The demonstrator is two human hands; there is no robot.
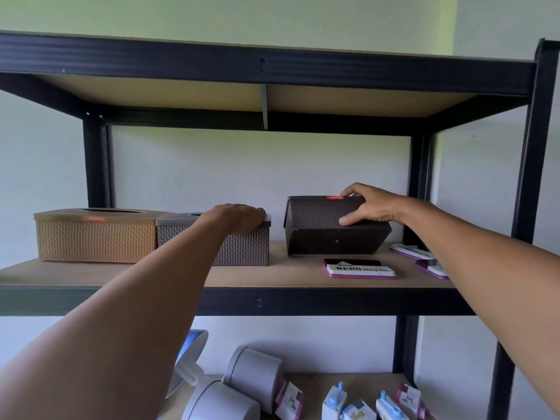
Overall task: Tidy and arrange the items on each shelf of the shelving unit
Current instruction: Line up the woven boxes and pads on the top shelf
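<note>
**Middle shelf half sorted, dark box still tipped**

Nearest the camera, the left hand (239, 218) lies flat on the grey tissue box (242, 247), fingers relaxed over its top right edge. That box sits upright, touching the tan tissue box (97, 237) beyond the wrist. These two look settled. The right hand (368, 207) grips the dark brown tissue box (327, 231), thumb on the near face and fingers curled over the top; it is tilted, and likely needs setting upright alongside. Below the right fingers, three stamp pads (359, 269) lie scattered on the shelf (121, 274). The shelf below looks untidied.
</note>
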